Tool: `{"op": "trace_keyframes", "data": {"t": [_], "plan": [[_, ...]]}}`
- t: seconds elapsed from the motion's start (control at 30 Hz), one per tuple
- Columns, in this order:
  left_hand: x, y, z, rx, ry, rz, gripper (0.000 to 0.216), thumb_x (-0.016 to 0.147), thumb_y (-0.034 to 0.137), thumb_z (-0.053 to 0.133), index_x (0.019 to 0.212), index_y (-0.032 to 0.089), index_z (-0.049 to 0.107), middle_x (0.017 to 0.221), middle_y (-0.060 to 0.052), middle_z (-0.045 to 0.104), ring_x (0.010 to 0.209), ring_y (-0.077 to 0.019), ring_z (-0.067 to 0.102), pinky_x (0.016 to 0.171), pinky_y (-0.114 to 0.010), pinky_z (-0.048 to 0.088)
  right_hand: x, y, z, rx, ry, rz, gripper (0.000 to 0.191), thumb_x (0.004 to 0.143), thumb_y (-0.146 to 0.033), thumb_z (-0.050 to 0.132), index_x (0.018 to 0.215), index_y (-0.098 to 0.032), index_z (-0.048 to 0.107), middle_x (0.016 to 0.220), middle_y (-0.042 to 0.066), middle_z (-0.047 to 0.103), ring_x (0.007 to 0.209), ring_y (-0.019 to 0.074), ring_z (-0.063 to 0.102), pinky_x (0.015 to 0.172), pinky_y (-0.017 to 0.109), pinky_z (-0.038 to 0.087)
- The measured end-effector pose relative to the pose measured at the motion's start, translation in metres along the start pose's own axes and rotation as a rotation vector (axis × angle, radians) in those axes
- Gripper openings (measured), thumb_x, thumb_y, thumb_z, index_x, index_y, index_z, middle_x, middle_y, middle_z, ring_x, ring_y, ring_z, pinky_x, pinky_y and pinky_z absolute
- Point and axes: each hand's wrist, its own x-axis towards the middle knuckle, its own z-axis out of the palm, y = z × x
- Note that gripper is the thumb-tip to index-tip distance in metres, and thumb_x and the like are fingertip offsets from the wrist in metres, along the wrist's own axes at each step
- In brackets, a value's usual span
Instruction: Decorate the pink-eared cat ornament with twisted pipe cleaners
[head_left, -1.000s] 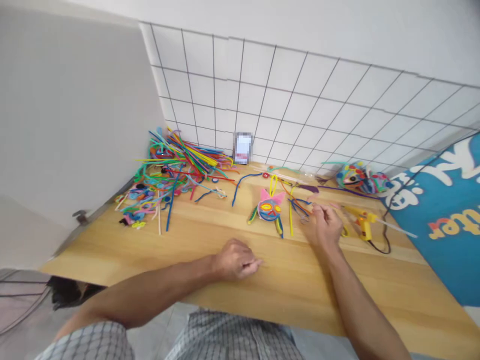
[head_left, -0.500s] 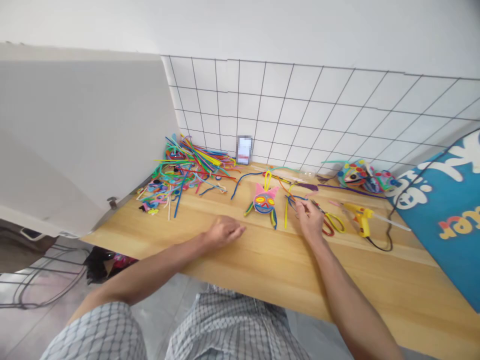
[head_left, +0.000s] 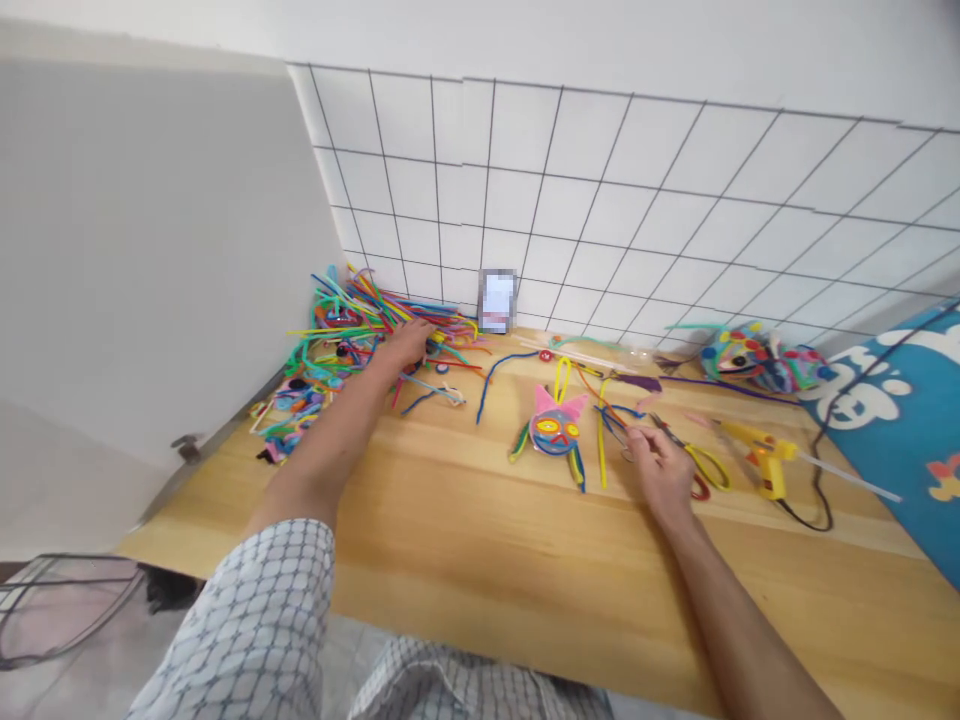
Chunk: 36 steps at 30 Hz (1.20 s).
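My left hand (head_left: 407,343) reaches far out over the pile of coloured pipe cleaners (head_left: 360,325) at the back left of the wooden table (head_left: 480,530); its fingers rest among the strands, and whether they grip one is hidden. My right hand (head_left: 660,470) lies on the table right of a pink cat-face craft (head_left: 556,428), fingers curled at loose blue and yellow pipe cleaners (head_left: 609,428), with scissors (head_left: 697,462) just beyond it.
A yellow glue gun (head_left: 765,462) with a black cord lies right of the scissors. Finished colourful crafts (head_left: 757,360) sit at the back right by a blue board (head_left: 892,420). A small blurred card (head_left: 496,300) leans on the wire grid wall.
My left arm has stretched from the table's front middle out to the pipe cleaner pile at the back left. My right hand stays by the scissors.
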Motion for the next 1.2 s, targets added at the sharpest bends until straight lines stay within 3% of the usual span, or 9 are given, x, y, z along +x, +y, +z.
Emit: {"op": "trace_keyframes", "data": {"t": [0.17, 0.4, 0.53, 0.7, 0.8, 1.0, 1.2], "plan": [[0.008, -0.013, 0.010, 0.006, 0.040, -0.060, 0.039, 0.093, 0.012, 0.046, 0.122, 0.017, 0.072, 0.128, -0.019, 0.070, 0.127, -0.0354, 0.061, 0.108, -0.049, 0.046, 0.000, 0.002, 0.004, -0.066, -0.005, 0.044, 0.042, 0.090, -0.058, 0.061, 0.090, -0.020, 0.078, 0.072, 0.006, 0.076, 0.065, 0.0235, 0.068, 0.064, 0.035, 0.053], [-0.003, -0.007, 0.027, -0.058, 0.100, -0.094, 0.039, 0.087, 0.010, 0.050, 0.120, 0.019, 0.070, 0.133, -0.015, 0.070, 0.129, -0.0341, 0.059, 0.108, -0.048, 0.043, -0.002, 0.012, 0.009, -0.089, -0.041, 0.035, 0.041, 0.089, -0.058, 0.062, 0.090, -0.020, 0.078, 0.081, 0.007, 0.079, 0.075, 0.0256, 0.071, 0.077, 0.039, 0.057], [-0.004, -0.004, 0.023, -0.096, 0.168, -0.114, 0.041, 0.090, 0.011, 0.046, 0.123, 0.018, 0.068, 0.133, -0.014, 0.071, 0.129, -0.0313, 0.060, 0.113, -0.048, 0.039, -0.002, 0.016, 0.010, -0.066, -0.046, 0.059, 0.042, 0.090, -0.058, 0.062, 0.091, -0.020, 0.078, 0.084, 0.006, 0.079, 0.076, 0.0254, 0.071, 0.075, 0.038, 0.056], [0.021, -0.007, 0.015, -0.121, 0.230, -0.102, 0.043, 0.096, 0.014, 0.039, 0.127, 0.016, 0.070, 0.132, -0.016, 0.071, 0.129, -0.0335, 0.059, 0.115, -0.051, 0.037, -0.001, 0.018, 0.010, -0.058, -0.085, 0.083, 0.042, 0.091, -0.058, 0.062, 0.090, -0.019, 0.078, 0.081, 0.005, 0.078, 0.070, 0.0239, 0.068, 0.070, 0.036, 0.052], [0.031, -0.009, 0.021, -0.138, 0.208, -0.042, 0.045, 0.093, 0.013, 0.043, 0.129, 0.014, 0.070, 0.135, -0.017, 0.069, 0.129, -0.0333, 0.059, 0.114, -0.049, 0.041, -0.001, 0.016, 0.009, -0.053, -0.087, 0.095, 0.042, 0.091, -0.058, 0.062, 0.091, -0.020, 0.079, 0.080, 0.005, 0.078, 0.069, 0.0233, 0.067, 0.067, 0.036, 0.051], [0.026, -0.015, 0.036, -0.120, 0.159, -0.040, 0.032, 0.093, 0.016, 0.044, 0.106, 0.017, 0.074, 0.119, -0.016, 0.074, 0.119, -0.0321, 0.064, 0.110, -0.046, 0.046, 0.000, 0.010, 0.008, -0.009, -0.100, 0.095, 0.039, 0.090, -0.056, 0.062, 0.087, -0.020, 0.079, 0.078, 0.005, 0.076, 0.069, 0.0231, 0.067, 0.066, 0.034, 0.052], [0.024, -0.024, 0.039, -0.114, 0.119, -0.027, 0.039, 0.087, 0.009, 0.044, 0.114, 0.017, 0.071, 0.128, -0.013, 0.073, 0.127, -0.0303, 0.062, 0.112, -0.044, 0.045, 0.000, 0.009, 0.008, -0.001, -0.113, 0.100, 0.038, 0.090, -0.055, 0.063, 0.085, -0.020, 0.078, 0.078, 0.005, 0.076, 0.069, 0.0226, 0.066, 0.064, 0.034, 0.052]]}}
